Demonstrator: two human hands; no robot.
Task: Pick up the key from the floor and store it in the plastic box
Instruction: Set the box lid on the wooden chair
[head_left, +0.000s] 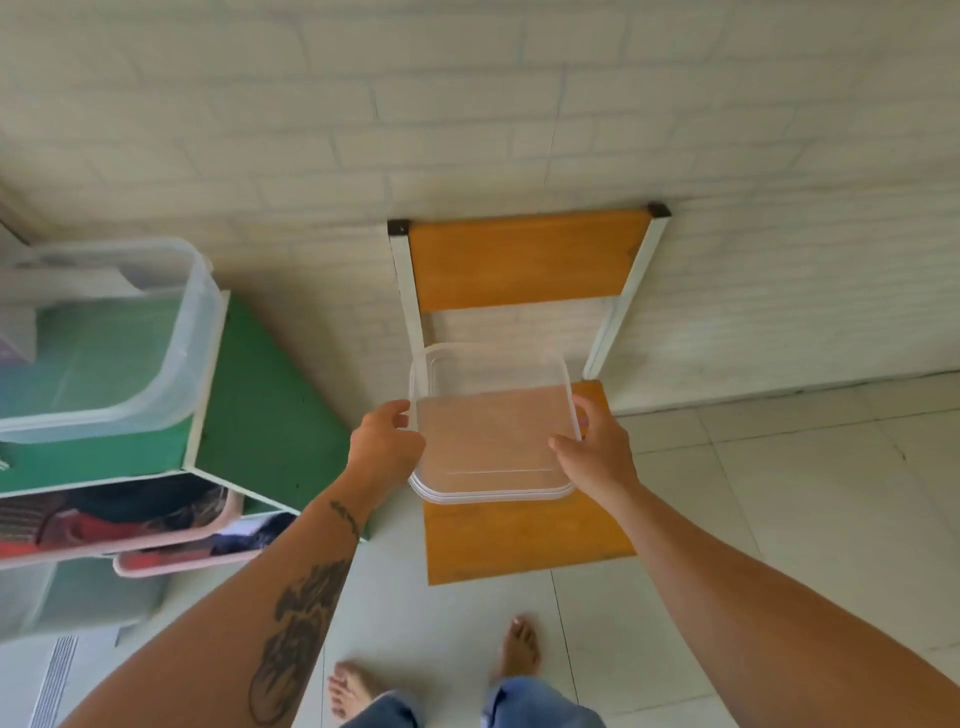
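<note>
chair (519, 540): standing against the wall, carrying the box on its seat
plastic box (493, 436): sitting clear and open, nothing showing inside
left hand (384, 447): fingers clamping the box's left rim
right hand (597, 452): fingers gripping the right rim
key: not showing

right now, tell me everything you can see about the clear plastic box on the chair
The plastic box is clear, shallow and square with rounded corners and a thicker double-lined rim along its near edge. It looks empty; the wood shows through it and no key is visible inside. It sits level over the orange wooden seat of the chair, towards the backrest. The left hand grips its left side and the right hand its right side. Whether a lid is on cannot be told.
</note>
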